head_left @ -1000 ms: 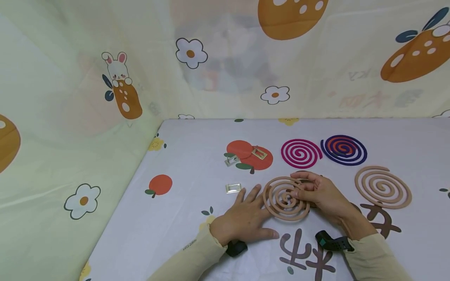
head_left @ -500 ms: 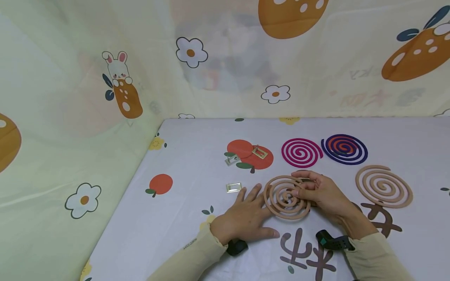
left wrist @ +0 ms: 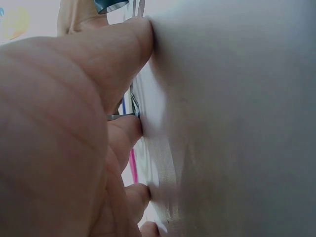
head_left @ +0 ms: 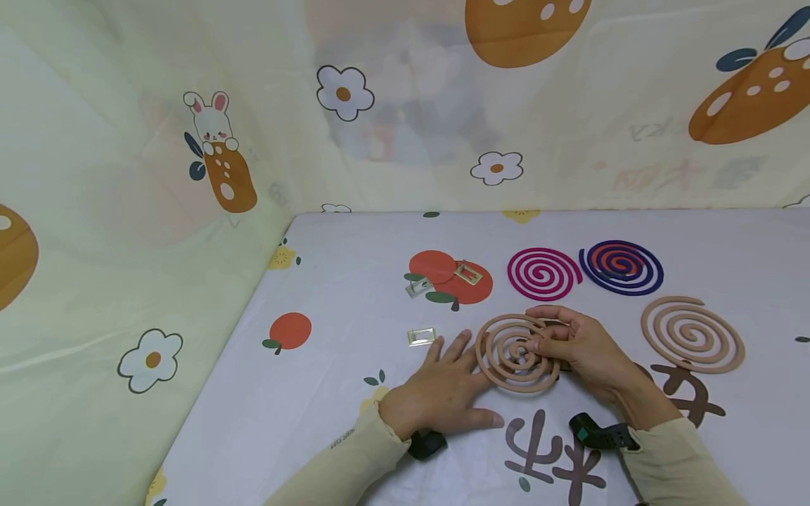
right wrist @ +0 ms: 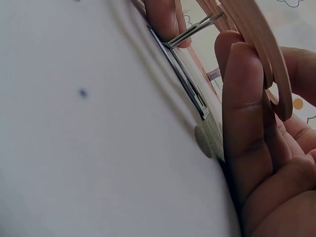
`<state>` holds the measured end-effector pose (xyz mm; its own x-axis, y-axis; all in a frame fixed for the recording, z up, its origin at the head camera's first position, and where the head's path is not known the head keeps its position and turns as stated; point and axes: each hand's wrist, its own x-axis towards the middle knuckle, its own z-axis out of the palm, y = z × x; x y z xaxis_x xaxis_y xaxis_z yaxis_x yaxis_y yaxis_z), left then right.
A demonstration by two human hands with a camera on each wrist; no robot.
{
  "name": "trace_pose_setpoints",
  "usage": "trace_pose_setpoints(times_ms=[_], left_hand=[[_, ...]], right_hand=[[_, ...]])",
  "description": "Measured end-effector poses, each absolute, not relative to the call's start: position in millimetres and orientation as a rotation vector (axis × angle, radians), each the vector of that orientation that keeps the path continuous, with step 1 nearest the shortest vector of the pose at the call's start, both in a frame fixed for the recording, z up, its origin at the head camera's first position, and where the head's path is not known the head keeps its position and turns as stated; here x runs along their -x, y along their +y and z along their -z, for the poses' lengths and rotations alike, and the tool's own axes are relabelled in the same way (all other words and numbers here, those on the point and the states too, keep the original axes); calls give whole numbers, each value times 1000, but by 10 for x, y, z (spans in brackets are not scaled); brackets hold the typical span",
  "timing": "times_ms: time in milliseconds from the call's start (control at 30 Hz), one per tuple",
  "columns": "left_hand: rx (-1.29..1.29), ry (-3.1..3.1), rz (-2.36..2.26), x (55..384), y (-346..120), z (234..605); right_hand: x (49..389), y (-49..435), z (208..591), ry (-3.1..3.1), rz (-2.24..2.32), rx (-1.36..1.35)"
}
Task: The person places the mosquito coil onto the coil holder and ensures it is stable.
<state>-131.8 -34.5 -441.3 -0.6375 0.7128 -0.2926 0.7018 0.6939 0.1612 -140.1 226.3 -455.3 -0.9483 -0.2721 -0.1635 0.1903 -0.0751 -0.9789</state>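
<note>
A tan mosquito coil (head_left: pixel 517 379), slightly tilted above the table, is held between the thumb and fingers of my right hand (head_left: pixel 591 358). Under it a thin metal coil stand (right wrist: pixel 195 29) rises from its base on the table, its prong reaching the coil's inner turns in the right wrist view. My left hand (head_left: pixel 439 393) lies palm down with fingers spread, one fingertip pressing beside the prong at the stand's base. The coil covers part of that finger. In the left wrist view the left thumb (left wrist: pixel 118 49) touches the table.
Another tan coil (head_left: pixel 692 336) lies to the right. Farther back lie a pink coil (head_left: pixel 543 274) and a dark blue coil (head_left: pixel 653 270) with orange inner turns. Left of the hands are a flat metal stand (head_left: pixel 421 337), a silver stand (head_left: pixel 418 287) and a gold stand (head_left: pixel 468 273).
</note>
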Motion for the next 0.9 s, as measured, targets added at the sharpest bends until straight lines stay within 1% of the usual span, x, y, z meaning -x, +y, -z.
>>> trace_pose_setpoints(times_ms=[900], left_hand=[[-1116, 2575, -35, 1325, -341, 4424]], right_hand=[[1418, 2269, 4526, 1952, 2012, 79]])
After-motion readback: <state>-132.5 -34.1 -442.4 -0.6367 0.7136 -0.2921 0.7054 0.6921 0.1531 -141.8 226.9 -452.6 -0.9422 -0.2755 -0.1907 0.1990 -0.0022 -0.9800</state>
